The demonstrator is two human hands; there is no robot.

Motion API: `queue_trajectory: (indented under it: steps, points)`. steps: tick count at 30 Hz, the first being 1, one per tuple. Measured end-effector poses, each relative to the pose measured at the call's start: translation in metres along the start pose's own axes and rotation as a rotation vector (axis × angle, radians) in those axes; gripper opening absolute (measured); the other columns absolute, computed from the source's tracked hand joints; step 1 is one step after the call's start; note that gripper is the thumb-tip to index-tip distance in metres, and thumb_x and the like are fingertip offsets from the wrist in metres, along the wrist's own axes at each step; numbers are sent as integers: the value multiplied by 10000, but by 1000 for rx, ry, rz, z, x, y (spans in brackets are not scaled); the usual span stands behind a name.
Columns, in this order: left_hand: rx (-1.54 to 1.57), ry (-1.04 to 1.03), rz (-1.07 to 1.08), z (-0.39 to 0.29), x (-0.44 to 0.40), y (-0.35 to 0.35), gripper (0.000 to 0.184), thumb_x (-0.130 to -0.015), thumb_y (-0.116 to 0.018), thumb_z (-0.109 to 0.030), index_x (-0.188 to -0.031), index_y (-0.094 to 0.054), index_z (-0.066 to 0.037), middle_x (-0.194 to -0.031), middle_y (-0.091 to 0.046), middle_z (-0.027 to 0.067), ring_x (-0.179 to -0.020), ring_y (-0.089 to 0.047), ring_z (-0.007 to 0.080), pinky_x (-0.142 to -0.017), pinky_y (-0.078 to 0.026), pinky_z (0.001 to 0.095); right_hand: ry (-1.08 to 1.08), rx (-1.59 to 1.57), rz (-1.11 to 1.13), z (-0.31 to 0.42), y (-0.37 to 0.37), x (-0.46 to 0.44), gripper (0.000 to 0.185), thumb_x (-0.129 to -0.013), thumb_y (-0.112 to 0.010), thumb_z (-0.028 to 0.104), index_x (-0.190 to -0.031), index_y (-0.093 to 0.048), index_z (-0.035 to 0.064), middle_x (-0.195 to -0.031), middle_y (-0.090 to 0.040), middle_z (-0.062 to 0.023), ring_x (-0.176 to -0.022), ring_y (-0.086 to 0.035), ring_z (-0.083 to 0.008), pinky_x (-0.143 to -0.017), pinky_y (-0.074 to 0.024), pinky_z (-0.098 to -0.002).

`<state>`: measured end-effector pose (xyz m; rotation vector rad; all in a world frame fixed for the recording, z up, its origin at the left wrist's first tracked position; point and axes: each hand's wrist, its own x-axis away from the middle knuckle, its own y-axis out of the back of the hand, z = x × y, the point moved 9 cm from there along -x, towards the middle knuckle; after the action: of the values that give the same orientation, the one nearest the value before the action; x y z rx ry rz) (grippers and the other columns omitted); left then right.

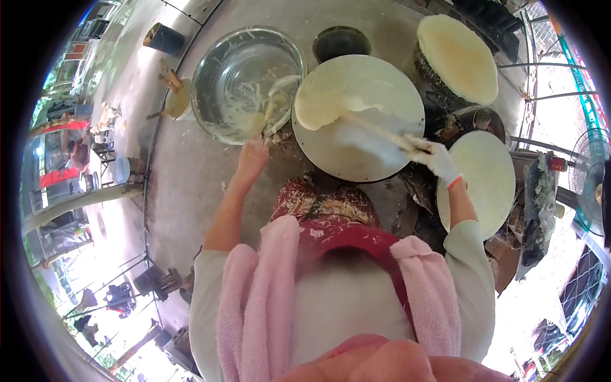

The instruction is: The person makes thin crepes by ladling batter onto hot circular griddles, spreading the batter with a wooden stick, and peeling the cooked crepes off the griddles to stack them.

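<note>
My right hand [439, 162], in a white glove, closes around the handle of a wooden batter spreader [382, 132]. Its far end is smeared by motion over the round griddle [363, 162]. Pale batter [324, 105] coats the griddle's upper left, with a ragged edge; the lower part is bare. My left hand [254, 155] is bare and closed at the near rim of a large metal basin [207, 105]. From its fingers a batter-coated utensil [273, 114] extends into the basin; its exact kind is unclear. Batter streaks cover the basin's inside.
A thin round flatbread [457, 60] lies at the upper right. Another pale round surface [484, 184] is close to my right forearm. A dark bowl [342, 43] sits behind the griddle. Left of the basin stands a yellowish container [178, 102] with wooden sticks. A fan [589, 172] stands far right.
</note>
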<state>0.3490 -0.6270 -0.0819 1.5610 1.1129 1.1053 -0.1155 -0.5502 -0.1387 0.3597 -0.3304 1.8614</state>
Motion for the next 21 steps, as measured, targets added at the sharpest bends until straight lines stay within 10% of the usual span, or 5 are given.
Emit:
queue_trajectory:
  steps: [2, 6, 14, 21]
  points:
    - [-144, -11, 147, -15, -15, -12, 279, -925, -519, -228, -1048, -577, 15, -965, -670, 212, -856, -648, 395, -834, -521, 447, 120, -8, -225, 11, 20, -9, 541, -896, -656, 126, -1376, -476, -46, -1447, -479, -113, -1320, -447, -192, -1099, -325, -285]
    - [-263, -182, 121, -18, -10, -25, 244, -909, -515, -188, -1057, -551, 4, -944, -680, 192, -793, -669, 377, -713, -554, 450, -16, 270, 16, 17, -21, -35, 514, -914, -640, 126, -1386, -487, -7, -1444, -479, -113, -1309, -456, -146, -1078, -326, -244]
    - [-222, -109, 513, 5, 96, -47, 337, -961, -431, -213, -1139, -497, 66, -787, -678, 182, -754, -679, 369, -628, -548, 466, -330, 93, -7, -5, -84, 66, 587, -831, -717, 150, -1383, -531, 75, -890, -609, 37, -648, -474, -39, -574, -381, -183]
    - [197, -646, 211, -13, 95, 4, 319, -962, -507, -226, -1172, -536, 11, -985, -652, 211, -794, -643, 365, -700, -499, 462, -319, -801, -361, -47, -240, 87, 336, -878, -705, 292, -1108, -627, 60, -649, -489, 62, -498, -441, -43, -403, -348, -231]
